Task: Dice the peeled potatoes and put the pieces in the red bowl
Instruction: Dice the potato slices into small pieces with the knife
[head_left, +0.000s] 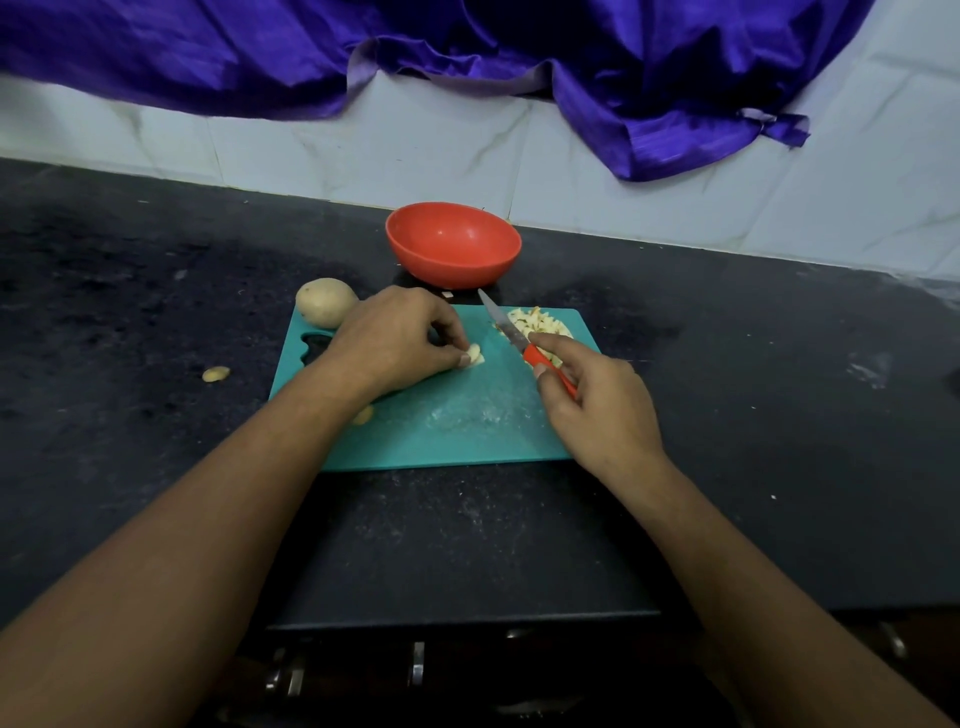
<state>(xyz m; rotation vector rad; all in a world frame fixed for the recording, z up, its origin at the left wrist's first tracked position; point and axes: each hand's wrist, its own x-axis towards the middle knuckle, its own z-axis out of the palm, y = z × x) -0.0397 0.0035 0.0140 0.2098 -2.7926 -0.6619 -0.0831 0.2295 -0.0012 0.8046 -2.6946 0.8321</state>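
Potato piece (474, 357), small, pale, peeled: near centre of teal plastic cutting board (441, 431), pinched between the thumb and curled fingers (448, 326) of left hand (395, 338). Right hand (592, 400) at its 4 o'clock, clenched round the red handle of steel-bladed knife (506, 330), tip toward 11 o'clock. Beyond the blade, heap of pale diced potato (537, 323) at the board's 1 o'clock corner. Round red plastic bowl (452, 244) at 12 o'clock on black stone desk (156, 312), apparently empty.

Risks, judged: piece so small that fingertips sit at the cut line, so a nick is possible. Piece may skid under the blade. Heap lies near the edge and could spill during transfer.
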